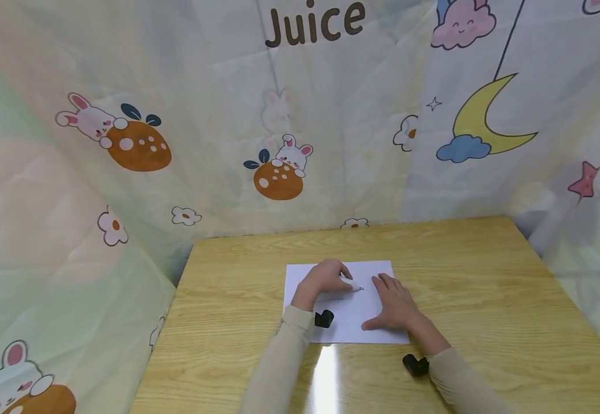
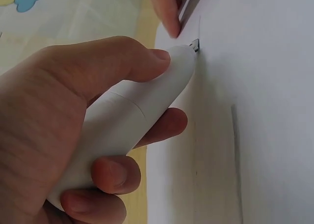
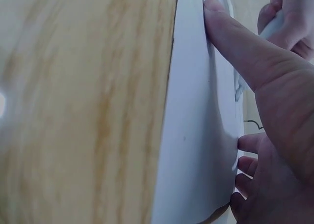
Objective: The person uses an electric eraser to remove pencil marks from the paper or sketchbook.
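A white sheet of paper lies on the table. My left hand grips a white utility knife, thumb along its top and fingers curled beneath. Its small metal tip meets the paper, where a thin line runs on ahead of it. Beside the knife, a long gap in the sheet with a grey edge shows wood grain. My right hand presses on the right part of the sheet, fingers spread; in the right wrist view the thumb lies on the paper near its edge.
The wooden table extends around the sheet on all sides. A printed cloth hangs behind it and at the sides. Black wrist cameras sit at the left cuff and right cuff.
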A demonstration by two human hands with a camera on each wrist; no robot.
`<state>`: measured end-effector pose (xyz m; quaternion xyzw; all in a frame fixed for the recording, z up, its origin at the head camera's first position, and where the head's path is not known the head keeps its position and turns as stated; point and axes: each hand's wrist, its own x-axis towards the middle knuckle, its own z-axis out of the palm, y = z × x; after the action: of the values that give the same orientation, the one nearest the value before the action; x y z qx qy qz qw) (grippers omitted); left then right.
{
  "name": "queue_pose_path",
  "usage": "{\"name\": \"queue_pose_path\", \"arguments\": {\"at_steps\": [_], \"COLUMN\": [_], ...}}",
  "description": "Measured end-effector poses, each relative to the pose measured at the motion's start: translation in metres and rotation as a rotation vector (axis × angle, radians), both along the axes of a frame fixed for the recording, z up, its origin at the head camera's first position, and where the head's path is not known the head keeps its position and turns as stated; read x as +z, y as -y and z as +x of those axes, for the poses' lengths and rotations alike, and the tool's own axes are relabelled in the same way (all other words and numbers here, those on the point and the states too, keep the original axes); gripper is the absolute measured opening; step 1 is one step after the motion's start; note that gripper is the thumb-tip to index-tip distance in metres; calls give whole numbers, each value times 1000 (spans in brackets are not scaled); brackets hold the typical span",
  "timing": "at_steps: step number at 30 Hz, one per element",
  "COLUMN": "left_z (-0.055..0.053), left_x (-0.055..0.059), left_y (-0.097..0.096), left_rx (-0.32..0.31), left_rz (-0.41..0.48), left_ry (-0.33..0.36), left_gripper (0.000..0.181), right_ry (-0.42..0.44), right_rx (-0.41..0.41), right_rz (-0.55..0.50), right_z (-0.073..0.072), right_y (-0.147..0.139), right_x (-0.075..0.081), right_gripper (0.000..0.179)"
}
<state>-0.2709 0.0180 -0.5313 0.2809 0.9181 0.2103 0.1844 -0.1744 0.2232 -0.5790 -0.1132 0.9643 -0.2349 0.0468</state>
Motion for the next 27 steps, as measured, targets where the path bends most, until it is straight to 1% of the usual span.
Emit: {"name": "queue_pose_path", "arguments": {"at_steps": [2,5,7,9,13,14,16,19,21,25,27], "left_z": [-1,0,1,3,5,6,6,5,4,3,3], "left_x": [0,0,0,-1,-1,-1,0,4,5,5,5], "left_y": [-1,-1,-2,-3,-7,-7,-6,-2,-1,-2,-3], "left_rx": [-2,25,37,26,-17,-18,-7,29,36,-12,-24], "left_rz": [11,-4,-21,-19,7,8,-12,-48,-49,-13,-4], "left_ry": [12,30,25,15,-7,-1,-4,-17,-25,-13,-3], "left_gripper": [23,21,20,19,20,21,21,21,21,21,22], "right_ry": [-4,0,9,15,-3,-8,-12,-13,-14,-1,7], "right_rx": [5,7,4,-2,-4,-1,6,4,-1,0,0], "right_rz": [3,11,12,11,8,6,7,12,11,9,11], "right_z": [-1,0,1,2,2,2,2,0,-1,0,0], "right_y": [0,0,0,0,0,0,0,0,0,1,1], "right_x": [0,1,1,2,1,2,1,1,1,2,3], "right_gripper": [129,129,129,128,128,127,128,128,128,128,128]}}
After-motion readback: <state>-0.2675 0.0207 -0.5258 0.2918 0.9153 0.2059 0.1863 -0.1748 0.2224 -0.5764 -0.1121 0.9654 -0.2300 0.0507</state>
